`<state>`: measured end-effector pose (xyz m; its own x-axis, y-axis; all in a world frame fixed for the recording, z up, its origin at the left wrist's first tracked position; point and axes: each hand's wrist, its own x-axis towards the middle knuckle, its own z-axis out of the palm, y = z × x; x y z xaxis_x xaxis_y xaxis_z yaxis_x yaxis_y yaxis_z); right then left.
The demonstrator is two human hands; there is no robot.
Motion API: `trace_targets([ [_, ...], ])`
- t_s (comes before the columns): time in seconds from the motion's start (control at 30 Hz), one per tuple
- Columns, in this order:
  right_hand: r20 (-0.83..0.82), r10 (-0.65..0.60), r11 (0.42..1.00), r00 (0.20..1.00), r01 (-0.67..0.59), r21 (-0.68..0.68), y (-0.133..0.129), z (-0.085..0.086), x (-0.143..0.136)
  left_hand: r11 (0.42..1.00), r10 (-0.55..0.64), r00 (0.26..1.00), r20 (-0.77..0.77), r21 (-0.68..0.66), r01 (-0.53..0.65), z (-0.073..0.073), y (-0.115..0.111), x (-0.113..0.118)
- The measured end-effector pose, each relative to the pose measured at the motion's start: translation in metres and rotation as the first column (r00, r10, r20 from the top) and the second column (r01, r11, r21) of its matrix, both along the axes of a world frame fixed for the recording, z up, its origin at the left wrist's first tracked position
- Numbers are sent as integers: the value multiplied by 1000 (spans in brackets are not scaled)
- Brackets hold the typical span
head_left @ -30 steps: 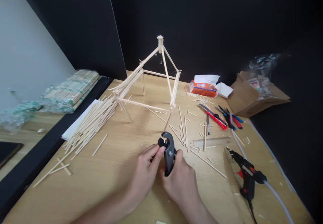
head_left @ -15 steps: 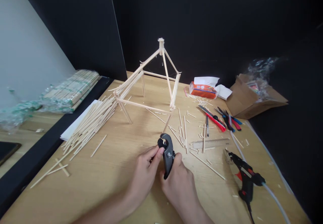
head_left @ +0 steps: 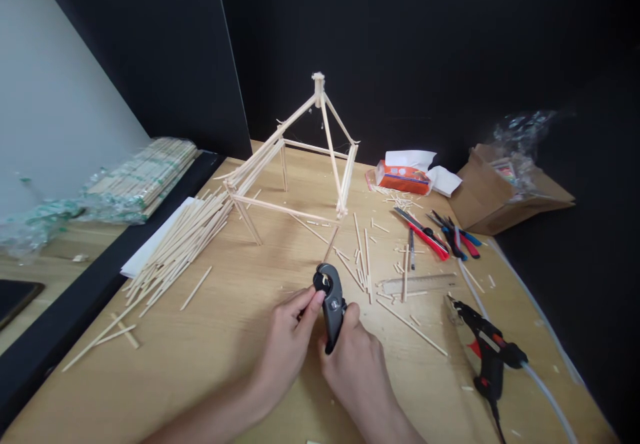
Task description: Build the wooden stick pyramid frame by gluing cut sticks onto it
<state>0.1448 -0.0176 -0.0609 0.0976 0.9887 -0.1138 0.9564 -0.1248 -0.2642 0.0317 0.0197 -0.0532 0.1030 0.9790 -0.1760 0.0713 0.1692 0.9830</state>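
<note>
Black cutter, in front of stick frame: mouth narrower than earlier, presumably mid-cut; left hand pinching its head, right hand gripping handle.

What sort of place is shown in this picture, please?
Probably a craft workbench: it bears a hot glue gun, a red utility knife and a house-shaped frame of wooden sticks.
</note>
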Motion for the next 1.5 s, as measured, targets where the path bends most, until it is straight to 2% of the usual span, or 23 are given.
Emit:
trace_targets([
  [0.2,-23,-10,999,1000,9,-35,3,0,1,1000,0,1000,-3,-17,0,-1,1,1],
  [0.5,41,1,997,999,3,-83,4,1,3,999,18,1000,2,-50,-18,-4,2,3],
  [0.8,91,31,985,995,-15,-169,7,2,4,1000,6,1000,22,-21,-5,-10,2,6],
  [0.97,80,39,987,996,-26,-159,8,3,6,999,-29,999,20,-37,29,-12,6,4],
  [1.13,80,-19,986,997,32,-163,15,11,15,998,-57,998,-5,-7,57,-14,17,-2],
  [1.33,127,-135,977,983,153,-146,23,20,38,990,-21,981,-194,132,47,-17,27,-14],
  [1.5,117,-149,977,982,165,-133,24,21,44,990,-9,978,-208,138,39,-20,34,-19],
])
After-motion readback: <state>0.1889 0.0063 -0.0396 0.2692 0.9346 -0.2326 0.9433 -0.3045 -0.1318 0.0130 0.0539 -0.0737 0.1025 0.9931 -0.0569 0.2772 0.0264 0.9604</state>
